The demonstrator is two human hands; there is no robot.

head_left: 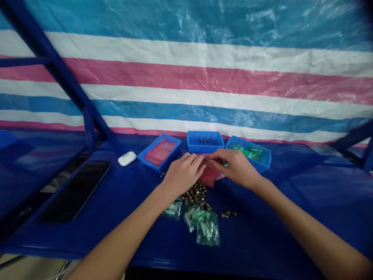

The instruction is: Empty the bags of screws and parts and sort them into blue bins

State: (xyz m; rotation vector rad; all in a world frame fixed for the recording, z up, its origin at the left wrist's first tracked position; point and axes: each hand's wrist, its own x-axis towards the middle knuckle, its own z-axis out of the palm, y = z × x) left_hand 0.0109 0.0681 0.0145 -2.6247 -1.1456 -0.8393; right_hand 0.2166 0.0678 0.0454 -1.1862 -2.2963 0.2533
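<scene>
While the right hand (237, 167) pinches the upper edge of a red plastic bag (208, 177) between thumb and forefinger, the left hand (183, 173) arches palm-down over the bag's left side, its exact grip hidden, and both forearms converge forward. Just nearer, a heap of loose brass-coloured fasteners (196, 191) remains unbagged, whereas three green-tinted packets (208, 229) already contain metal parts; the red bag's fill cannot be determined. Beyond, the middle blue bin (205, 149) holds a few loose fasteners.
</scene>
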